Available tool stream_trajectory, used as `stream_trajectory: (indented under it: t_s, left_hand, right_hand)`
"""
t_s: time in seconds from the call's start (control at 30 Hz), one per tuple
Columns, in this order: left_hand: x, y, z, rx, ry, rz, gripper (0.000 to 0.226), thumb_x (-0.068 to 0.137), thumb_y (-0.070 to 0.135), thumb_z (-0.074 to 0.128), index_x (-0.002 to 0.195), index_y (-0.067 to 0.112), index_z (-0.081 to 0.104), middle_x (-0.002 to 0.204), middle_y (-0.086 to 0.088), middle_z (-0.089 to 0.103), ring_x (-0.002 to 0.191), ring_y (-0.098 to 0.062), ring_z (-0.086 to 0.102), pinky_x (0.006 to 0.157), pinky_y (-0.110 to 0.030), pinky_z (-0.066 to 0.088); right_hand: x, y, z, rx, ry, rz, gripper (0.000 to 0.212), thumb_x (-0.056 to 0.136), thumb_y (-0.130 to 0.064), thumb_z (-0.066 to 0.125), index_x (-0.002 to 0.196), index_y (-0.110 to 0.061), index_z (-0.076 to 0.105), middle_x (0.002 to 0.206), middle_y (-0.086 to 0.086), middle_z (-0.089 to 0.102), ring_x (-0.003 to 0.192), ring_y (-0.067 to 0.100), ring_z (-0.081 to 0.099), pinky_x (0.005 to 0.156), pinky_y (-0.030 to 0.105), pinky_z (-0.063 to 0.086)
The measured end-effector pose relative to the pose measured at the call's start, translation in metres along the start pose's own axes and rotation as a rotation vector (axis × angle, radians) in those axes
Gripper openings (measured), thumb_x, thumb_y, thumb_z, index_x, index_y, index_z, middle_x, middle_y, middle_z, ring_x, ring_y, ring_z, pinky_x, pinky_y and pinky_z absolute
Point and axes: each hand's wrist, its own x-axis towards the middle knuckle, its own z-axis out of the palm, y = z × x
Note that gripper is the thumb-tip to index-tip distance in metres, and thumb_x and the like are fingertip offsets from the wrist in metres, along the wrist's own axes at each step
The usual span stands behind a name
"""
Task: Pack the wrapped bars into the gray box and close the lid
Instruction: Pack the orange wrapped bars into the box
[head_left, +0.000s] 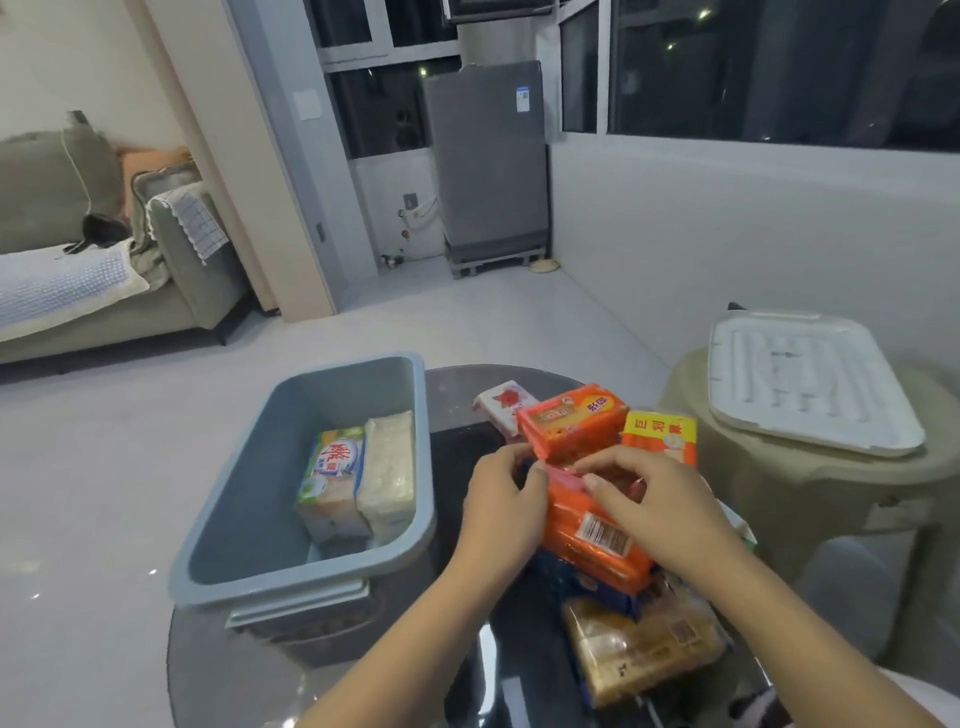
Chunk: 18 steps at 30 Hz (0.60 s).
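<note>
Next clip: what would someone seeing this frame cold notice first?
Both hands, left hand and right hand, grip an orange wrapped bar atop a pile of bars on the dark round table. Left of them, the open gray box holds two bars standing against its right wall. The white lid lies apart on a beige stool at the right.

You have open room in the left and near part of the gray box (244, 525); two wrapped bars (358, 478) stand against its far right wall; its top is uncovered, the lid (810, 379) lying well apart on the stool (831, 499); the box's right rim stands between the bar pile (597, 540) and that space.
</note>
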Motion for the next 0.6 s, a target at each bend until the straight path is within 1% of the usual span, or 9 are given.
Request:
stream_trajectory:
  t_s: [0.03, 0.07, 0.1, 0.17, 0.23, 0.3, 0.43, 0.5, 0.6]
  left_hand:
    - [0.000, -0.004, 0.001, -0.006, -0.014, -0.015, 0.011, 0.096, 0.024, 0.049, 0.103, 0.025, 0.056, 0.091, 0.015, 0.062, 0.075, 0.014, 0.063, 0.051, 0.000, 0.043]
    - [0.001, -0.008, 0.002, -0.016, -0.025, -0.037, 0.009, 0.096, 0.024, 0.050, 0.102, 0.028, 0.054, 0.084, 0.017, 0.060, 0.069, 0.021, 0.060, 0.049, 0.002, 0.041]
    - [0.001, -0.011, 0.004, -0.025, -0.038, -0.061, 0.009, 0.095, 0.026, 0.050, 0.103, 0.028, 0.053, 0.082, 0.018, 0.059, 0.066, 0.022, 0.059, 0.047, 0.001, 0.040]
    - [0.001, -0.017, 0.006, -0.024, -0.057, -0.101, 0.020, 0.095, 0.031, 0.051, 0.113, 0.024, 0.056, 0.087, 0.017, 0.061, 0.070, 0.012, 0.064, 0.050, -0.003, 0.045]
    - [0.002, -0.021, 0.007, -0.027, -0.066, -0.135, 0.034, 0.093, 0.035, 0.052, 0.123, 0.019, 0.056, 0.098, 0.012, 0.065, 0.083, 0.000, 0.066, 0.064, -0.012, 0.053]
    - [0.003, -0.024, 0.006, -0.046, -0.069, -0.159, 0.038, 0.092, 0.038, 0.054, 0.124, 0.017, 0.058, 0.105, 0.005, 0.068, 0.091, -0.007, 0.068, 0.074, -0.022, 0.056]
    - [0.002, -0.027, 0.005, -0.076, -0.042, -0.181, 0.030, 0.091, 0.041, 0.055, 0.111, 0.021, 0.064, 0.099, 0.005, 0.071, 0.087, -0.006, 0.068, 0.070, -0.019, 0.053]
    - [0.000, -0.028, 0.004, -0.082, -0.030, -0.187, 0.026, 0.091, 0.040, 0.055, 0.109, 0.022, 0.064, 0.098, 0.006, 0.071, 0.085, -0.004, 0.068, 0.066, -0.016, 0.050]
    - [-0.004, -0.026, 0.003, -0.106, -0.018, -0.199, 0.023, 0.092, 0.038, 0.055, 0.106, 0.022, 0.064, 0.093, 0.008, 0.070, 0.082, -0.004, 0.068, 0.062, -0.014, 0.049]
  right_hand:
    - [-0.002, 0.004, 0.001, -0.024, -0.008, 0.010, 0.015, 0.084, -0.034, 0.062, 0.097, -0.040, 0.066, 0.097, -0.023, 0.063, 0.088, -0.006, 0.057, 0.069, 0.010, 0.043]
    - [-0.003, 0.007, 0.002, -0.056, -0.018, 0.021, 0.017, 0.083, -0.035, 0.062, 0.099, -0.039, 0.065, 0.100, -0.020, 0.061, 0.092, -0.002, 0.057, 0.075, 0.015, 0.046]
    - [-0.004, 0.009, 0.002, -0.090, -0.028, 0.030, 0.019, 0.082, -0.036, 0.063, 0.101, -0.039, 0.064, 0.101, -0.019, 0.058, 0.095, 0.001, 0.056, 0.079, 0.020, 0.047]
    - [-0.008, 0.013, 0.001, -0.148, -0.033, 0.041, 0.025, 0.081, -0.040, 0.063, 0.106, -0.040, 0.062, 0.100, -0.022, 0.052, 0.098, 0.003, 0.054, 0.081, 0.024, 0.048]
    - [-0.011, 0.015, 0.000, -0.184, -0.014, 0.042, 0.028, 0.080, -0.044, 0.062, 0.108, -0.039, 0.061, 0.097, -0.024, 0.047, 0.098, 0.003, 0.051, 0.080, 0.023, 0.044]
    - [-0.014, 0.017, -0.001, -0.224, 0.011, 0.067, 0.031, 0.079, -0.051, 0.061, 0.108, -0.039, 0.059, 0.098, -0.019, 0.043, 0.096, 0.004, 0.048, 0.076, 0.022, 0.040]
    - [-0.022, 0.018, -0.005, -0.400, 0.054, 0.110, 0.039, 0.078, -0.066, 0.048, 0.105, -0.039, 0.058, 0.104, -0.013, 0.049, 0.097, 0.006, 0.050, 0.072, 0.025, 0.046]
    - [-0.026, 0.019, -0.006, -0.444, 0.040, 0.134, 0.042, 0.079, -0.068, 0.044, 0.104, -0.037, 0.056, 0.110, -0.012, 0.051, 0.093, 0.006, 0.052, 0.068, 0.024, 0.045]
    - [-0.031, 0.020, -0.008, -0.469, 0.030, 0.136, 0.044, 0.081, -0.068, 0.040, 0.103, -0.033, 0.056, 0.112, -0.010, 0.052, 0.092, 0.007, 0.054, 0.069, 0.024, 0.048]
